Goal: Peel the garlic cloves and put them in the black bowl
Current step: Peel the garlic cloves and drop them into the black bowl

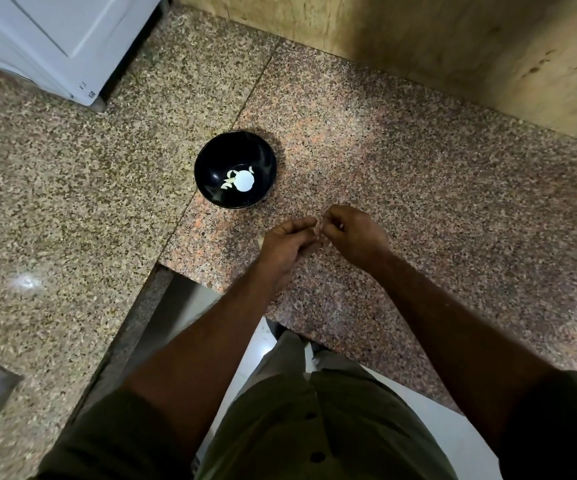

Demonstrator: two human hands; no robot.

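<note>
Both hands meet above the granite counter (401, 174), fingers curled inward toward each other. The left hand (289, 242) has its fingers bent, the fingertips drawn up against those of the right hand (353, 233), and the right hand's thumb and forefinger are pinched tight at the meeting point. Between the 2 sets of fingertips a small pale thing shows, most likely a garlic clove (320, 227), but it is nearly hidden by the fingers and too small to tell whether its skin is on or off. Which of the 2 hands bears its weight cannot be told; both touch it.

The black bowl (235, 150) stands on the counter just beyond and to the left of the hands, apart from them. At its bottom lie a few peeled garlic cloves (229, 181), pale yellow, beside a bright white round patch that may be a reflection.

A white appliance (55, 39) fills the far left corner, and a wooden panel (453, 46) runs along the back. The person's olive shirt (280, 427) fills the lower edge of the view.
</note>
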